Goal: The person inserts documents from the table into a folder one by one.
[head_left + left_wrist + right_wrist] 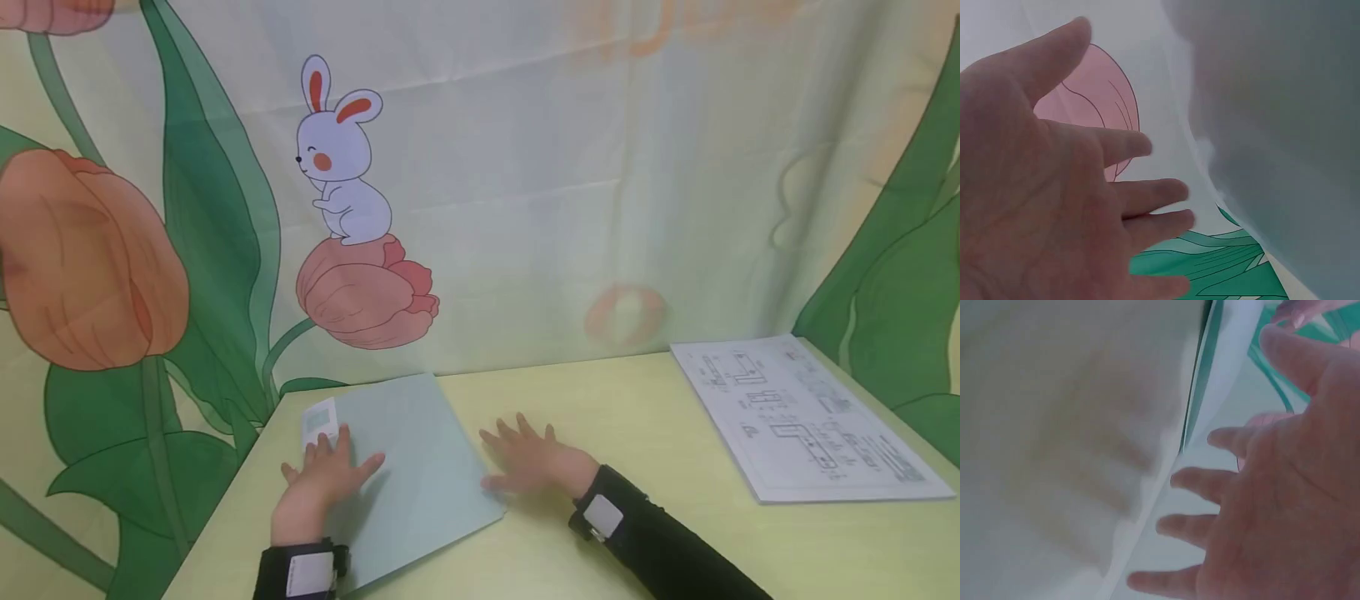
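Note:
A flat pale blue-green folder (420,450) lies on the left of the table, a white label (320,417) at its upper left corner. Over its left side is my left hand (318,487), fingers spread, casting a shadow on the cover. The left wrist view shows that palm (1041,181) with nothing in it. My right hand (528,462) is just beyond the folder's right edge, fingers apart and thumb near that edge. In the right wrist view, the right palm (1279,487) holds nothing and the folder's side (1202,381) appears as a narrow green strip.
A stack of white printed sheets (810,425) with line drawings lies at the right of the pale yellow table (592,392). Behind the table hangs a curtain (517,208) printed with a rabbit and tulips. Dark sleeves and wrist straps cover both forearms.

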`<control>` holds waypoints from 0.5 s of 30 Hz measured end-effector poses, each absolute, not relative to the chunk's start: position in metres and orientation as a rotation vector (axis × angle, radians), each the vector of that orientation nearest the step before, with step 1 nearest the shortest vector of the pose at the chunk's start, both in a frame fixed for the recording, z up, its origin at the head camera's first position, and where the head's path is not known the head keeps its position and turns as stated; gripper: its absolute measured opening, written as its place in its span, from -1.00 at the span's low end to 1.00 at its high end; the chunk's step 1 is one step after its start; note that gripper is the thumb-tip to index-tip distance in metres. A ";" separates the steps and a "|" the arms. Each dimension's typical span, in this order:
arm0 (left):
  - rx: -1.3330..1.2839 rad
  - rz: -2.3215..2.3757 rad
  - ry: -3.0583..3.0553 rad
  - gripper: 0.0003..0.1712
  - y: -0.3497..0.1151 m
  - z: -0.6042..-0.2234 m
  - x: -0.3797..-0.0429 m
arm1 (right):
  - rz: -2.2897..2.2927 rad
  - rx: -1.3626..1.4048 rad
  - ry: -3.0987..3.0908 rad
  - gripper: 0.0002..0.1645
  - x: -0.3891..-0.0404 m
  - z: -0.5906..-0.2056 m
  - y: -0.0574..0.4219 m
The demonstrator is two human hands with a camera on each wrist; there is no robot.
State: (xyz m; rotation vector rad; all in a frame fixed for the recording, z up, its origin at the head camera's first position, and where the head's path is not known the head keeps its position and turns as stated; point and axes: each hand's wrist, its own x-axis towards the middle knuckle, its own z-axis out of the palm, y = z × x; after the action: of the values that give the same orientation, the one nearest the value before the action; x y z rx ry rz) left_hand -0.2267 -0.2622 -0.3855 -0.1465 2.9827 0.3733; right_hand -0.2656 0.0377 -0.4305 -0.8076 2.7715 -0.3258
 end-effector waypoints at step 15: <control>-0.112 0.414 2.843 0.02 -0.272 -0.387 -0.220 | -0.094 -0.942 2.709 -0.14 -0.252 -0.433 0.021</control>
State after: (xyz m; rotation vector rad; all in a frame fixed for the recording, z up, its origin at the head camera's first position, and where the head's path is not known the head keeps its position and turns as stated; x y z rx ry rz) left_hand -0.2204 -0.2724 -0.3871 -0.1122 2.8430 0.4144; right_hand -0.2517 0.0210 -0.4332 -0.9416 2.7089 -0.0944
